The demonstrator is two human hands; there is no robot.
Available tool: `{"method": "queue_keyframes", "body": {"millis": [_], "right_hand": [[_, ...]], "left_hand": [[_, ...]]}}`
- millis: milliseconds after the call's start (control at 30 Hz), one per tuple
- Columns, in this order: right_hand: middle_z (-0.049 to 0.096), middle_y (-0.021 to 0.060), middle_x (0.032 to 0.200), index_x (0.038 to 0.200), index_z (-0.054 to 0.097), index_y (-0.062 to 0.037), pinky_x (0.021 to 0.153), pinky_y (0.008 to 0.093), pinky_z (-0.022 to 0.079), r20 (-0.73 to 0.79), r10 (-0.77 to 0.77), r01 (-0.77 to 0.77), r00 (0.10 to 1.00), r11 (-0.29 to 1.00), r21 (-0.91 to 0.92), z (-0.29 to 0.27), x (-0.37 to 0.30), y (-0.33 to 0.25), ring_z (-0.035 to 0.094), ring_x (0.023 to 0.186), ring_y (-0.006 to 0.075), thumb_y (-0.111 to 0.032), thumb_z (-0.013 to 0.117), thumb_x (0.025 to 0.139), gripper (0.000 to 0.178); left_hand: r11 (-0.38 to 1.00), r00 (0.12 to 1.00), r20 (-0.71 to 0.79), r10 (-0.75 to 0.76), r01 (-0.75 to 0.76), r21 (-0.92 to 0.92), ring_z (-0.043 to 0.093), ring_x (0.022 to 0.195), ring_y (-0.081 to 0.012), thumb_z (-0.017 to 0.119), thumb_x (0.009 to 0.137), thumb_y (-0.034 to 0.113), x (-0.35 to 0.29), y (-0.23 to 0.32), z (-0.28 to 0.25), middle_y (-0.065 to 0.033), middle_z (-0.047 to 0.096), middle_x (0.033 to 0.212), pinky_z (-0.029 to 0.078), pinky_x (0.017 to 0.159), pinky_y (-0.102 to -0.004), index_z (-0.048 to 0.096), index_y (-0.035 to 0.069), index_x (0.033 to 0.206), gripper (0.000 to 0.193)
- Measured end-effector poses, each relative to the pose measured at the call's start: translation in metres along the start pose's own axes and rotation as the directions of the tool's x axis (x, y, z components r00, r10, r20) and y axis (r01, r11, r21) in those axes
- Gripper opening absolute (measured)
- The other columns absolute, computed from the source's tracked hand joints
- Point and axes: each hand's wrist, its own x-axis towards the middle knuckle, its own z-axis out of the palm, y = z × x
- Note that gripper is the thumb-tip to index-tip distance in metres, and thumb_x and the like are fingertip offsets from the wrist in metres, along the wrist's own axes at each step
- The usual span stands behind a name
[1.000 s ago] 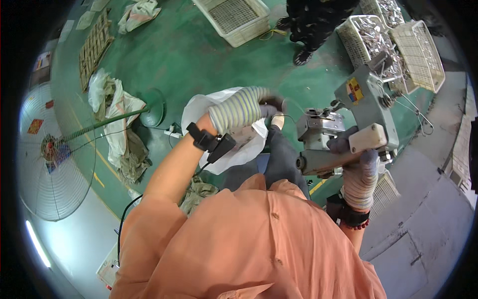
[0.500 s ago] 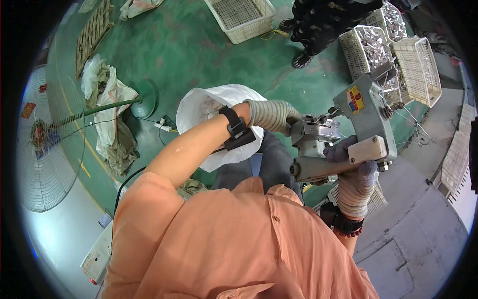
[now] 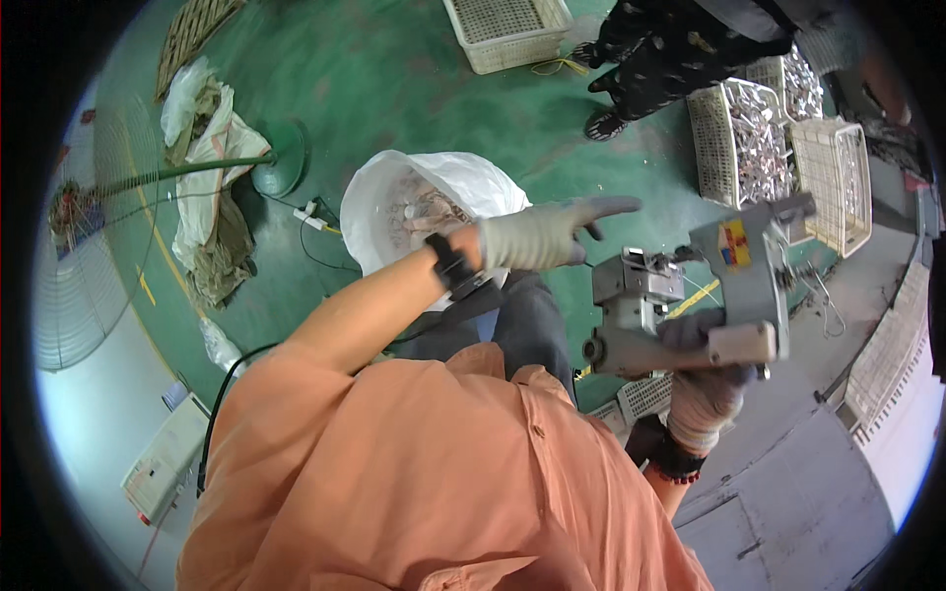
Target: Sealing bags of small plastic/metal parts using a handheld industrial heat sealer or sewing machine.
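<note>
Machine (image 3: 754,295): it stood to the right of the person's legs, grey, with a bright sticker on its tall head and a metal block (image 3: 639,283) on its left side.
Right hand (image 3: 706,388): gloved, it gripped the machine from the near side, the fingers (image 3: 683,329) clamped around the machine's arm beside a pale knob (image 3: 741,345).
Left hand (image 3: 562,229): also gloved, it hung between the tub and the machine, near the metal block but apart from it; the fingers were apart, one pointing straight right and another bent downward. The palm was hidden.
Tub (image 3: 362,212): white and round, it sat left of the machine, with small loose pieces (image 3: 426,210) inside, too blurred to tell apart. The left wrist passed over its near edge.
Co-worker (image 3: 662,64): in dark patterned clothes, they stood beside a crate (image 3: 713,138) heaped with shiny metal parts (image 3: 754,148).
Floor (image 3: 379,98): green, it carried crumpled sacks (image 3: 212,143) beside a fan's round base (image 3: 284,163).
</note>
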Motion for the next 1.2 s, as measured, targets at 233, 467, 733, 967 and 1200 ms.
{"method": "queue_keyframes", "body": {"millis": [233, 467, 733, 967, 1200], "right_hand": [[0.044, -0.0037, 0.063, 0.077, 0.044, -0.0157, 0.06, 0.0345, 0.032, 0.19, -0.08, 0.077, 0.979, 0.997, 0.02, 0.014, -0.03, -0.043, 0.04, 0.052, 0.0154, -0.06, 0.092, 0.058, 0.068], [0.056, -0.0039, 0.06, 0.071, 0.049, -0.0193, 0.054, 0.0344, 0.04, 0.491, -0.071, 0.097, 0.869, 0.995, -0.027, -0.001, -0.034, -0.065, 0.053, 0.049, 0.0179, -0.065, 0.093, 0.055, 0.065], [0.04, -0.0023, 0.071, 0.085, 0.046, -0.0142, 0.066, 0.0375, 0.033, 0.082, -0.162, 0.167, 0.983, 0.984, -0.059, 0.01, -0.052, -0.066, 0.042, 0.06, 0.0179, -0.06, 0.09, 0.061, 0.068], [0.04, 0.0016, 0.081, 0.089, 0.045, -0.0137, 0.081, 0.0401, 0.036, -0.125, -0.067, 0.055, 0.99, 0.994, -0.098, -0.006, -0.014, -0.045, 0.041, 0.078, 0.0219, -0.06, 0.08, 0.072, 0.06], [0.051, 0.0054, 0.094, 0.102, 0.055, -0.0066, 0.089, 0.0452, 0.04, -0.112, -0.164, 0.146, 0.98, 0.977, -0.155, -0.002, 0.035, -0.008, 0.049, 0.087, 0.0235, -0.064, 0.079, 0.078, 0.067]], "left_hand": [[0.995, 0.874, 0.476, 0.094, -0.074, -0.06, 0.064, 0.099, -0.0196, 0.059, 0.077, -0.003, 0.06, 0.002, 0.045, -0.0128, 0.069, 0.11, 0.052, 0.078, -0.0326, 0.039, 0.031, 0.158, 0.09], [0.852, 0.812, 0.347, 0.469, -0.52, 0.063, 0.066, 0.1, -0.0317, 0.069, 0.085, 0.016, 0.102, 0.017, 0.103, -0.0117, 0.071, 0.108, 0.051, 0.088, -0.0439, 0.07, 0.017, 0.119, 0.034], [0.664, 0.912, 0.144, 0.385, -0.382, 0.643, 0.063, 0.091, -0.0299, 0.069, 0.088, 0.027, 0.062, 0.003, 0.015, -0.0071, 0.068, 0.089, 0.046, 0.086, -0.0446, 0.072, 0.012, 0.092, 0.016], [0.66, 0.903, 0.083, 0.422, -0.368, 0.655, 0.058, 0.089, -0.0269, 0.067, 0.084, 0.029, -0.059, 0.034, -0.015, -0.0031, 0.061, 0.086, 0.044, 0.079, -0.0429, 0.07, 0.02, 0.091, 0.011], [0.747, 0.955, 0.104, 0.277, -0.282, 0.602, 0.06, 0.08, -0.0297, 0.07, 0.085, 0.029, -0.088, -0.001, 0.025, -0.0038, 0.062, 0.075, 0.046, 0.076, -0.0419, 0.071, 0.016, 0.089, 0.014]]}}
